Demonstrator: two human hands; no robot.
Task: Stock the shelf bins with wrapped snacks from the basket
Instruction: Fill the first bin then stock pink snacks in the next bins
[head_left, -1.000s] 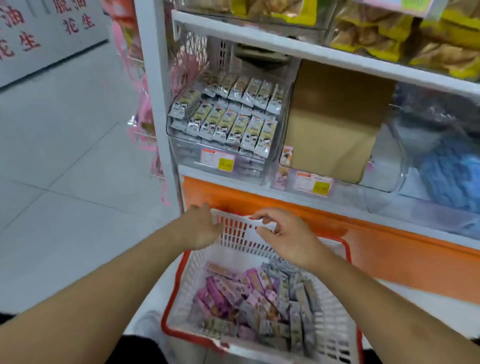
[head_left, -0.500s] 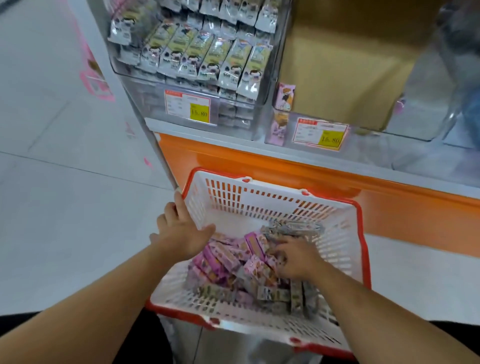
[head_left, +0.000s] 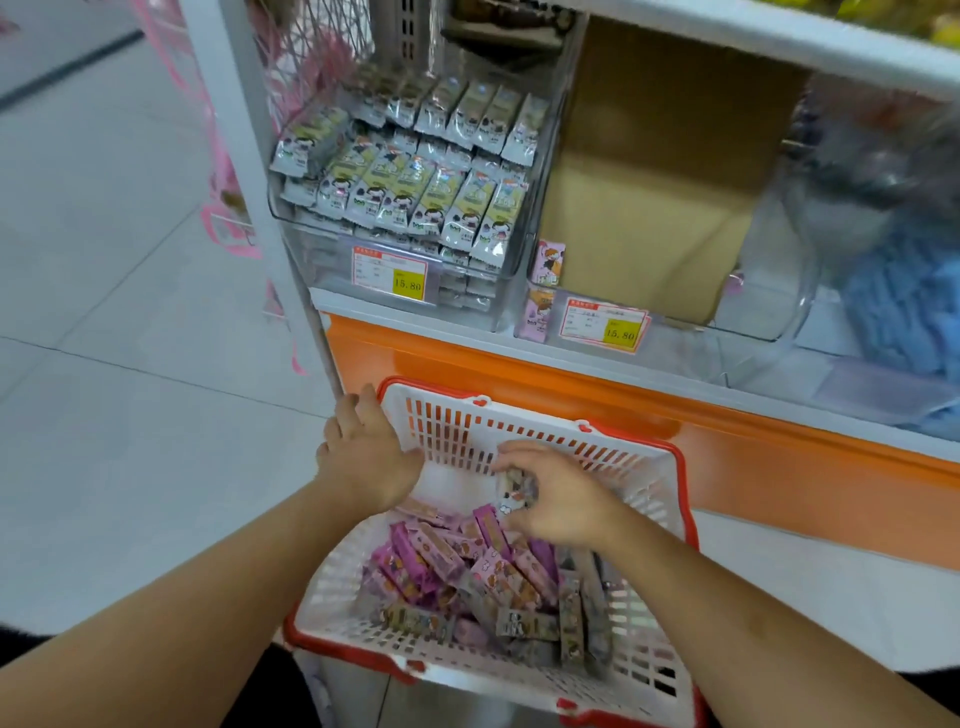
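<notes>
Pinching fingers (head_left: 511, 451) round snack (head_left: 515, 491)

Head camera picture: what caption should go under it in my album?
Right hand lifts a wrapped snack from the basket; left hand holds its rim.

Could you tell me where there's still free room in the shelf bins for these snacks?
The left bin is crowded with rowed packets. The right bin holds a cardboard box; free room shows beside the box toward the bin's curved right wall, and a strip behind its price tag.
</notes>
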